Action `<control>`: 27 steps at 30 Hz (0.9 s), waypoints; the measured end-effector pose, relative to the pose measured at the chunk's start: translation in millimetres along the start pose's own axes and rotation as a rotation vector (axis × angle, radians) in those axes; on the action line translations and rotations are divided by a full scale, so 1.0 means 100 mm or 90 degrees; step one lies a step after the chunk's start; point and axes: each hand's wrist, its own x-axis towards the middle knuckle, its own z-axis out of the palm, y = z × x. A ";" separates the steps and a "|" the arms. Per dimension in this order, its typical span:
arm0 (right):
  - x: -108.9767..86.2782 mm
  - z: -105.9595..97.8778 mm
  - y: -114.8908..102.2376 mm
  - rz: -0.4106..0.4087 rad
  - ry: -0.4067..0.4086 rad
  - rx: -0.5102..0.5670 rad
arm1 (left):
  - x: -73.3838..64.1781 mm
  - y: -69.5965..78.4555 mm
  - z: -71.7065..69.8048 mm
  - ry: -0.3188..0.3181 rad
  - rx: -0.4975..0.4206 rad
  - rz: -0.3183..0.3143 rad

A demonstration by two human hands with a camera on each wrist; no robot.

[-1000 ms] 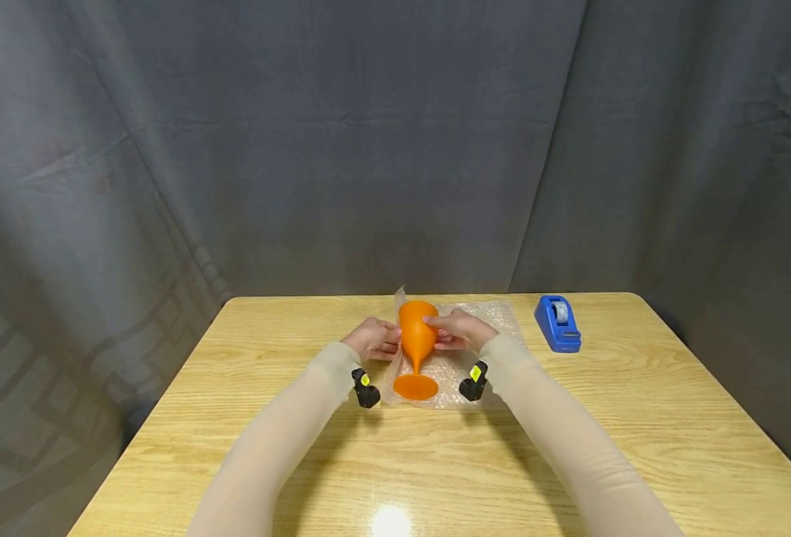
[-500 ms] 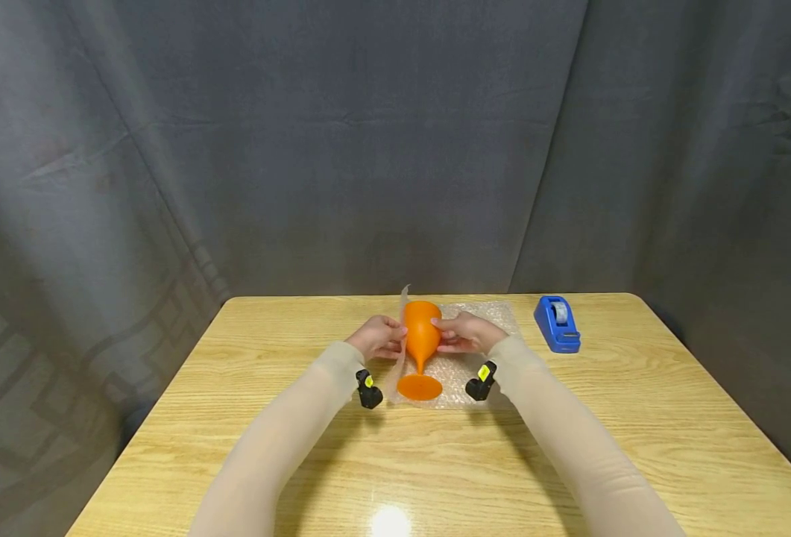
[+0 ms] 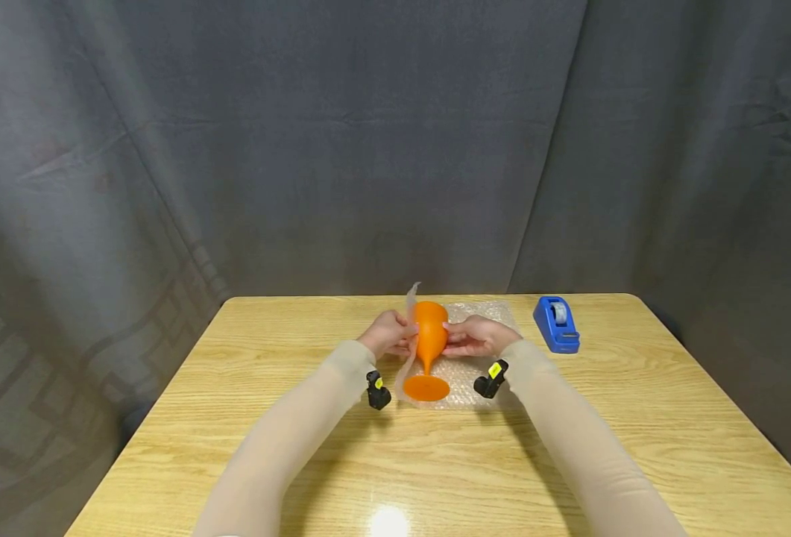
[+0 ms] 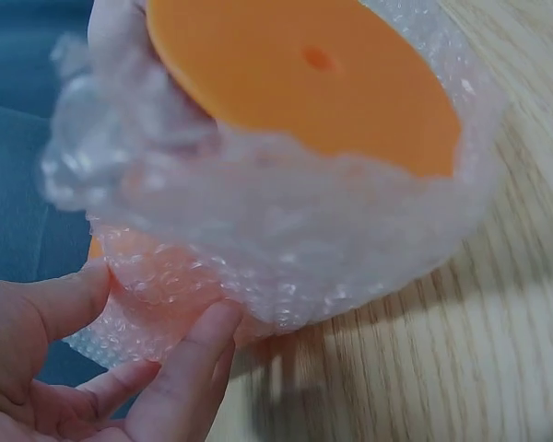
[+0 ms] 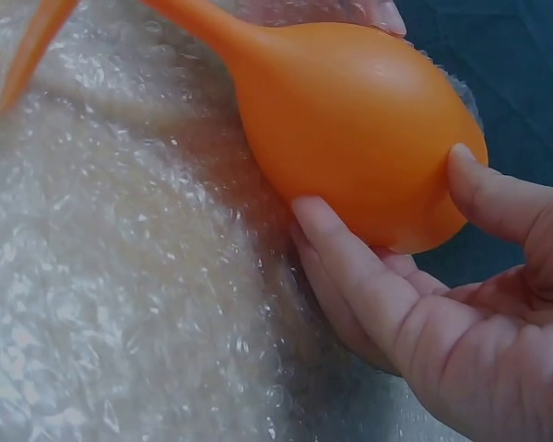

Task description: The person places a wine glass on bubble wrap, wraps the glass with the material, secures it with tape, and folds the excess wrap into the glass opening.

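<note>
Rightward the cup (image 3: 431, 339) had slid a little in one second, and my left hand (image 3: 390, 334), my right hand (image 3: 478, 337) and the raised left edge of the wrap (image 3: 462, 378) had shifted with it. Behind everything hung the grey curtain (image 3: 368, 149); below it spread the table (image 3: 395, 447). On the table's far half lay the wrap, its right part flat, its left part lifted against the cup. The cup lay on its side over the wrap, mouth to the far side, foot to the near; I could not tell whether it was raised off the wrap beneath.

As I judged it, the work was only partway: the wrap reached the left of the bowl, while the top and right were bare and the flat part was left unrolled. I could make out no tape on it.

My left fingers were bent in, pinching the wrap against the bowl. My right fingers were partly closed, holding the bare bowl, thumb near the rim and fingertips toward the underside.

Near the wrap's right edge stood the blue dispenser (image 3: 556, 332), untouched, its small roll (image 3: 559, 312) seated inside.
</note>
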 end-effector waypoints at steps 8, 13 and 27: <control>-0.02 -0.04 0.00 0.011 -0.024 0.005 | -0.03 0.03 0.04 0.011 0.035 0.017; 0.00 -0.01 -0.02 -0.007 0.023 -0.090 | -0.03 0.02 0.03 0.010 0.031 0.015; 0.00 0.13 -0.13 -0.023 0.094 -0.212 | 0.00 0.02 0.01 -0.001 0.030 0.008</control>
